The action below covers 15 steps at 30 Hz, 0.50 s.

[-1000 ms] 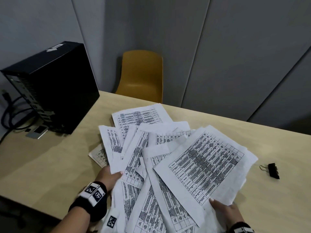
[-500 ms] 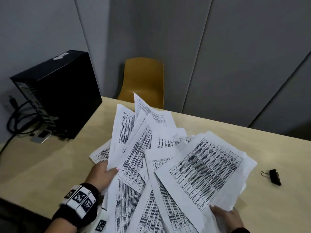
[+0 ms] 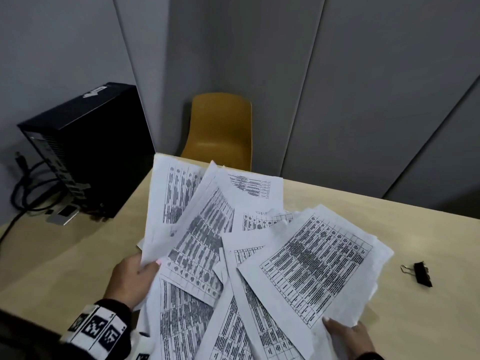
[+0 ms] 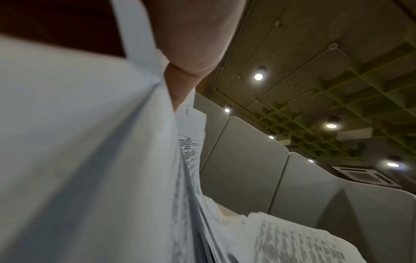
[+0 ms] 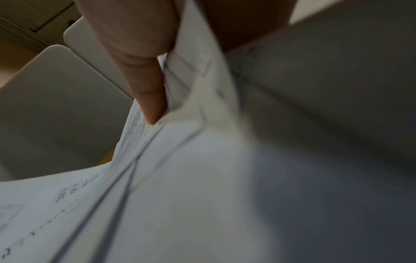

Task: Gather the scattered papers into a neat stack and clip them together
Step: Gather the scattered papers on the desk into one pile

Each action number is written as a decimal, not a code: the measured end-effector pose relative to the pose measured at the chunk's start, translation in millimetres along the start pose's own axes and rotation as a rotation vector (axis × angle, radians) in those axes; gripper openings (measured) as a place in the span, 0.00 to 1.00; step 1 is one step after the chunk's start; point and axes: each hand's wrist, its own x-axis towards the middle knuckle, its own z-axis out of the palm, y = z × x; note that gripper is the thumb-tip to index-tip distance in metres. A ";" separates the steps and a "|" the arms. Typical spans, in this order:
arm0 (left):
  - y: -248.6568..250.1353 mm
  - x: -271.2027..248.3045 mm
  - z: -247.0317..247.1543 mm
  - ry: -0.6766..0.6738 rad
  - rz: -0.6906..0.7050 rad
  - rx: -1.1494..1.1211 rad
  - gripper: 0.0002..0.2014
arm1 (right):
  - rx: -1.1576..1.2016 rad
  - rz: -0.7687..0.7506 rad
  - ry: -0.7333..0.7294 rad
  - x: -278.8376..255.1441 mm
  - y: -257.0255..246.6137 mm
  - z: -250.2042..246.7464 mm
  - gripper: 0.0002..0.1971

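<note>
Holding a fanned, untidy spread of printed papers (image 3: 259, 255) above the desk (image 3: 65, 255), I see my left hand (image 3: 130, 279) pinching its left edge and my right hand (image 3: 348, 336) pinching its lower right corner. A black binder clip (image 3: 422, 274) lies on the desk beyond my right grip, apart from the sheets.

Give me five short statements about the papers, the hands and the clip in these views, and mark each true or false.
1. The papers are squared into a neat stack. False: they fan out at mixed angles.
2. The binder clip lies on the table, apart from the papers. True.
3. The left hand grips the clip. False: it holds sheets at the left of the fan.
4. The right hand holds sheets at the near right edge. True.
5. The chair behind the table is black. False: it is yellow.
</note>
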 end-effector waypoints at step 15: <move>98.4 19.5 -44.1 0.320 0.319 -0.405 0.14 | -0.021 -0.014 0.080 -2.2 -1.9 4.1 0.36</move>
